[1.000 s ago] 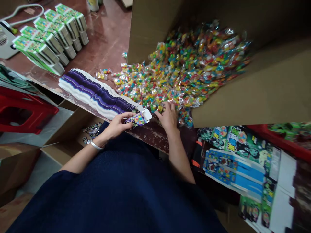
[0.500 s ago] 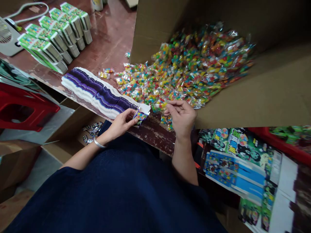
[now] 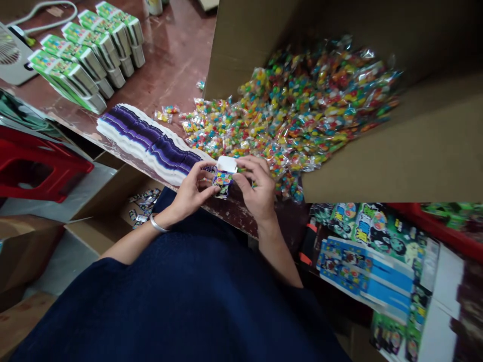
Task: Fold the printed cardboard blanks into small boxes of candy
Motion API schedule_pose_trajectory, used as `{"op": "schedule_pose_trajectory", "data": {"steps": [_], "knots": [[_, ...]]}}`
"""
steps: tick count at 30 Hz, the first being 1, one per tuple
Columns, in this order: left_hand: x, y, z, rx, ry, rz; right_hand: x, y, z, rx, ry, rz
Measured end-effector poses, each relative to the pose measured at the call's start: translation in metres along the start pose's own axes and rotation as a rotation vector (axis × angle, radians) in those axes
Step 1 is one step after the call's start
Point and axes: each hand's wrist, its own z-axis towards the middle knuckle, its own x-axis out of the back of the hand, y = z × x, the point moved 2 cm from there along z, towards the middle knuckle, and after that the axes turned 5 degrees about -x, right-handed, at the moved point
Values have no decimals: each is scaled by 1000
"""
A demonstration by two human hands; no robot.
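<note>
My left hand (image 3: 190, 191) grips a small purple printed box (image 3: 222, 180) with a white flap open at its top, held at the table's near edge. My right hand (image 3: 255, 185) is closed at the box's right side, fingers curled at the flap; a small candy packet seems pinched in it, mostly hidden. Just beyond both hands a heap of clear packets of coloured candies (image 3: 290, 110) spills out of a big cardboard carton (image 3: 415, 146) lying on its side. A fanned row of flat purple-and-white box blanks (image 3: 147, 141) lies to the left.
Stacks of green-and-white boxes (image 3: 86, 55) stand at the far left of the reddish table (image 3: 169, 55), next to a white fan. A red stool (image 3: 33, 168) and an open carton (image 3: 113, 211) are below left. Printed blue and green card sheets (image 3: 373, 256) lie low right.
My right hand picked from the candy heap, lifted, then came left to the box. The box in my left hand has turned upright with its flap up.
</note>
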Motion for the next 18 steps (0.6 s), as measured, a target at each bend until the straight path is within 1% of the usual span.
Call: {"op": "schedule_pose_trajectory", "data": {"steps": [2,5,7,10,12,15,18], "knots": [[-1,2,-1,-13,11,-41,-7,10,-8,-94,-16,118],[-2,3,-1,-6,-44,-61,-16,21,-20,-192,-17,196],[-2,2,-2,0,-97,-68,-20,23,-24,-181,11,179],[-3,1,-3,10,-152,-101,-25,21,-23,-108,28,156],[-2,0,-2,24,-142,-140,-28,18,-21,-92,42,207],[-2,0,-2,52,-96,-186,-30,13,-15,-109,82,255],[-1,1,-4,54,-72,-168,-31,7,-10,-96,15,240]]}}
